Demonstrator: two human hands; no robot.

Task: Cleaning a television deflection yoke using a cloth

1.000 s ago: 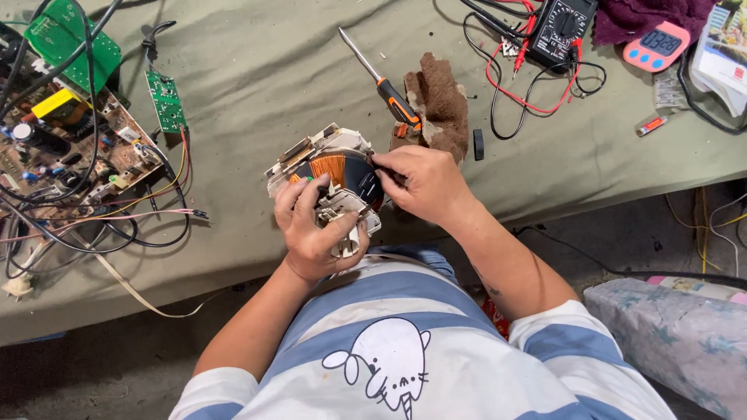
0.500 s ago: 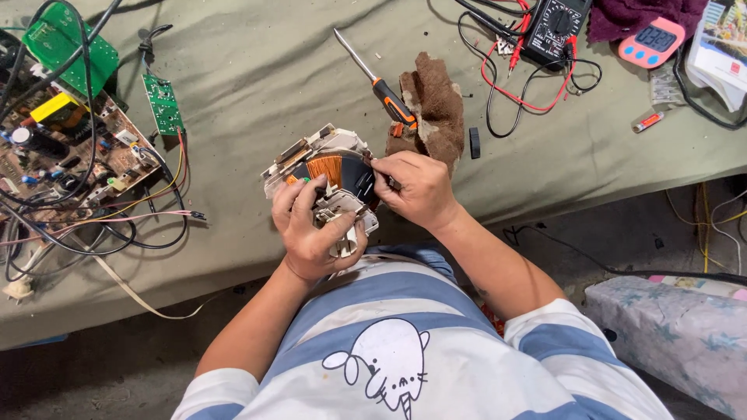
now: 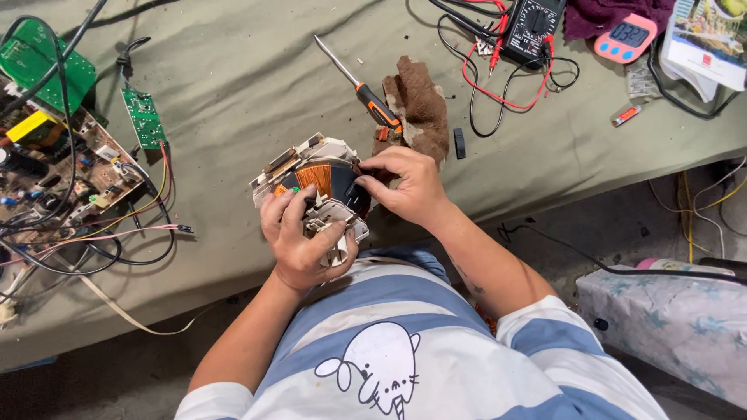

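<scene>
Both my hands hold a round coil assembly [image 3: 323, 177] with orange copper windings, a black core and a cream plastic frame, just above the table's near edge. My left hand [image 3: 303, 241] grips the cream plastic neck of it from below. My right hand [image 3: 405, 187] pinches its right edge with the fingertips. A screwdriver [image 3: 358, 84] with an orange and black handle lies on the table just beyond, beside a crumpled brown rag [image 3: 420, 105].
Circuit boards [image 3: 58, 155] with tangled wires [image 3: 117, 241] cover the left of the olive-draped table [image 3: 233, 78]. A black multimeter [image 3: 531, 29] with red and black leads, a pink timer [image 3: 629, 37] and a booklet [image 3: 712, 39] lie at the far right. A floral bundle [image 3: 669, 319] sits on the floor to the right.
The view has shifted slightly. My hands have stayed on the coil assembly, with the right fingers shifting a little along its right edge.
</scene>
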